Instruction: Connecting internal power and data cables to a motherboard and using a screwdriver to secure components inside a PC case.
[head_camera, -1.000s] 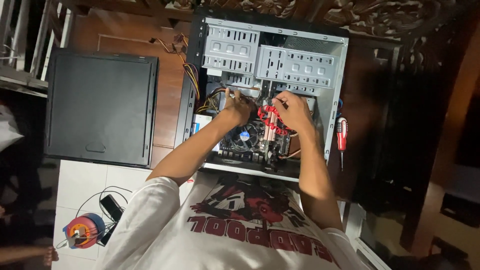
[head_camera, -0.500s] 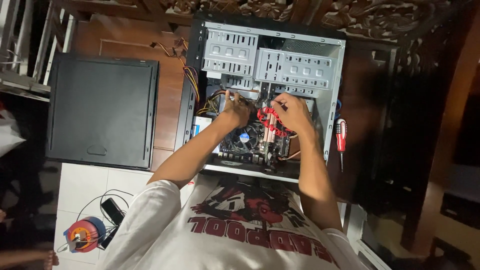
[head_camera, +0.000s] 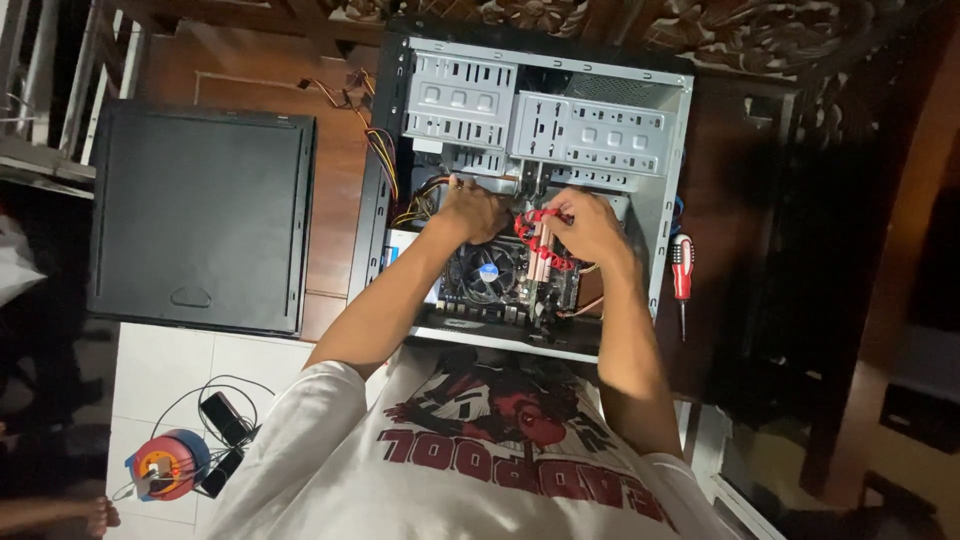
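Open grey metal computer case (head_camera: 655, 215) lies flat for access; right hand (head_camera: 590, 225) pinches red flat cable (head_camera: 535, 240), left hand's (head_camera: 470, 210) grip unclear.

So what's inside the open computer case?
Inside the computer case: grey drive bays, a round CPU cooler fan, red cables and wire bundles. Both hands cover what lies beneath them.
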